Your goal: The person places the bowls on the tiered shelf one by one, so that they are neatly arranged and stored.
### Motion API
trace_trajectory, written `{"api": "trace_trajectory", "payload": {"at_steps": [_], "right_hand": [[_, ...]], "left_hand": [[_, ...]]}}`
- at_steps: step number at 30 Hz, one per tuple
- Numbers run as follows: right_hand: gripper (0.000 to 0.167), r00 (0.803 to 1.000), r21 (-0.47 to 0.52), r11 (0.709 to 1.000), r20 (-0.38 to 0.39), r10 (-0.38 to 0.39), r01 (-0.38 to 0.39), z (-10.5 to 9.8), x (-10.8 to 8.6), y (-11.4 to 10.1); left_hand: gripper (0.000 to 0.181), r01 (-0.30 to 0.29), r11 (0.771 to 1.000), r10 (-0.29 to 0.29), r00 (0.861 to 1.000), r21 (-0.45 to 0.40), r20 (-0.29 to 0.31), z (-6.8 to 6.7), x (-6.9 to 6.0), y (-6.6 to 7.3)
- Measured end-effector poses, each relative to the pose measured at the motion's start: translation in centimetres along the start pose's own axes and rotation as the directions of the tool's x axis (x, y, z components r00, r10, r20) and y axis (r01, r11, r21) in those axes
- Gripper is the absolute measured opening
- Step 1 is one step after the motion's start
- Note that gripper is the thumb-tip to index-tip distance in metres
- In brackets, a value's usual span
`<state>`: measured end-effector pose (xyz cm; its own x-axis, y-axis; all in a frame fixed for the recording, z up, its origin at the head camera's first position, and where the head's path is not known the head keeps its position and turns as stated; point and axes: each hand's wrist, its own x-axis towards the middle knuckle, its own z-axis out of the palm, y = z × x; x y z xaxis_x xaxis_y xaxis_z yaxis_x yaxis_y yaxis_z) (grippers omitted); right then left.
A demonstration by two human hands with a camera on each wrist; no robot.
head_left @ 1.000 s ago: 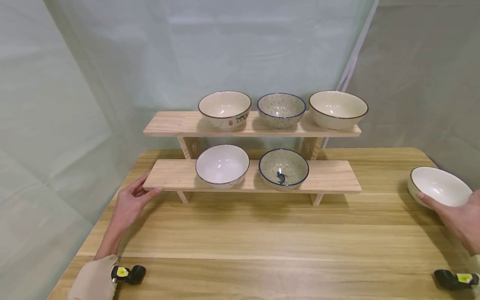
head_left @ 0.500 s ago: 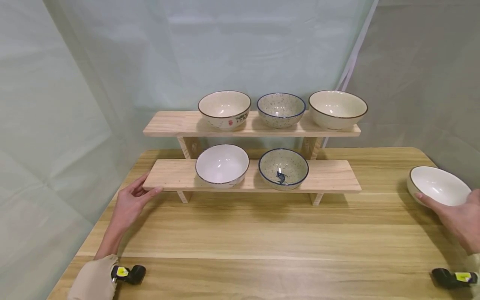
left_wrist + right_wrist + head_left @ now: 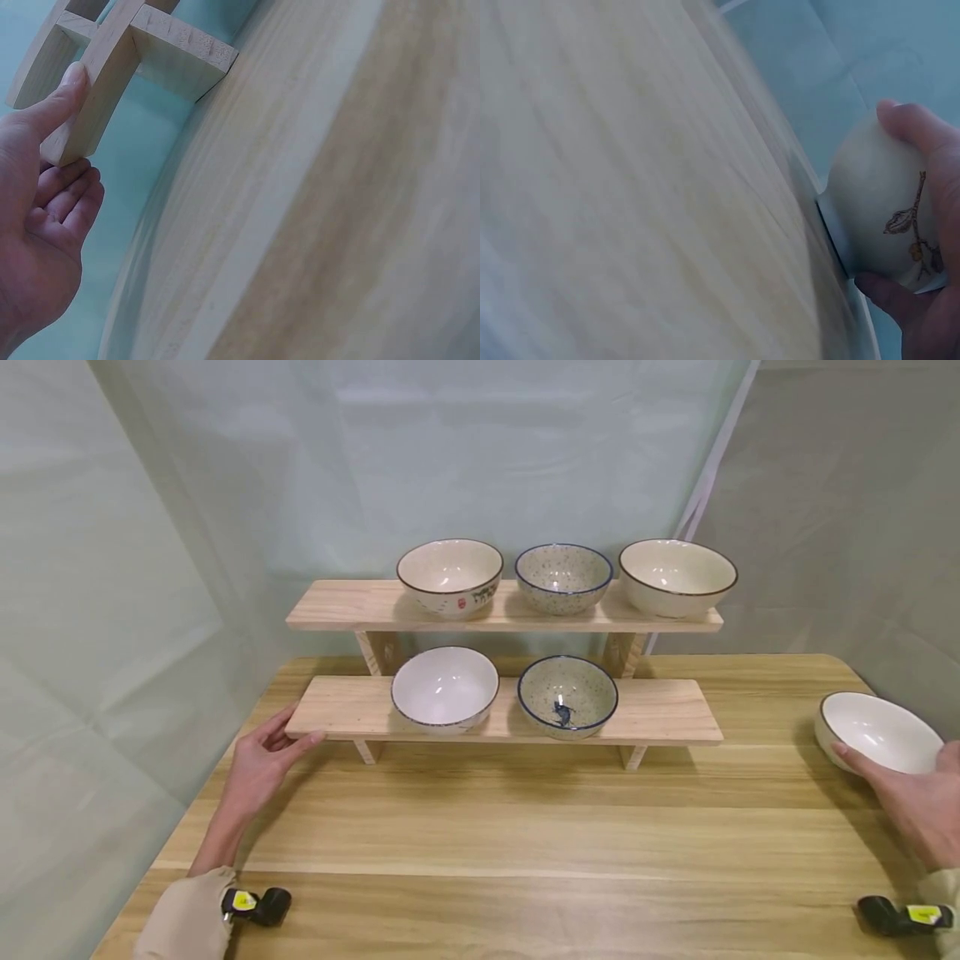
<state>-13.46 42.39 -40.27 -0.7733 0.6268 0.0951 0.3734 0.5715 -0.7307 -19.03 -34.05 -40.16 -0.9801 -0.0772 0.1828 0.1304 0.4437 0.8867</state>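
My left hand (image 3: 257,770) grips the left end of the two-tier wooden shelf's lower board (image 3: 348,708). In the left wrist view its thumb lies on the board's front edge (image 3: 101,105), with the other fingers around the end. At the far right, my right hand (image 3: 924,806) holds a white bowl (image 3: 877,731) with a dark rim. The right wrist view shows a leafy branch painted on the bowl's outside (image 3: 874,187), thumb and a finger on opposite sides. Its foot is at the tabletop; whether it bears weight there I cannot tell.
On the upper board (image 3: 345,603) stand a cream bowl (image 3: 450,568), a speckled blue-rimmed bowl (image 3: 562,578) and another cream bowl (image 3: 677,578). The lower board bears a white bowl (image 3: 445,687) and a speckled bowl (image 3: 567,693). Pale cloth (image 3: 525,452) hangs behind the table (image 3: 525,835).
The right wrist has shifted slightly left, while the bowl in that hand stays almost in place. The left hand keeps its hold on the shelf.
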Motion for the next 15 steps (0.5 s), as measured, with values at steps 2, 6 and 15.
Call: {"api": "trace_trajectory", "payload": {"at_steps": [2,6,15], "right_hand": [[0.113,1.0,0.04,0.999,-0.011,0.025,-0.025,0.16,-0.06,-0.06],[0.108,0.996,0.148,0.986,-0.036,0.084,-0.077,0.56,-0.23,-0.23],[0.098,0.998,0.245,0.969,-0.035,0.052,-0.042,0.68,-0.78,-0.59]], "left_hand": [[0.074,0.001,1.0,-0.001,1.0,0.004,0.0,0.01,0.01,0.03],[0.074,0.0,1.0,0.0,1.0,0.001,-0.002,0.05,-0.03,0.13],[0.074,-0.001,1.0,0.002,1.0,0.013,-0.002,0.02,0.05,0.13]]}}
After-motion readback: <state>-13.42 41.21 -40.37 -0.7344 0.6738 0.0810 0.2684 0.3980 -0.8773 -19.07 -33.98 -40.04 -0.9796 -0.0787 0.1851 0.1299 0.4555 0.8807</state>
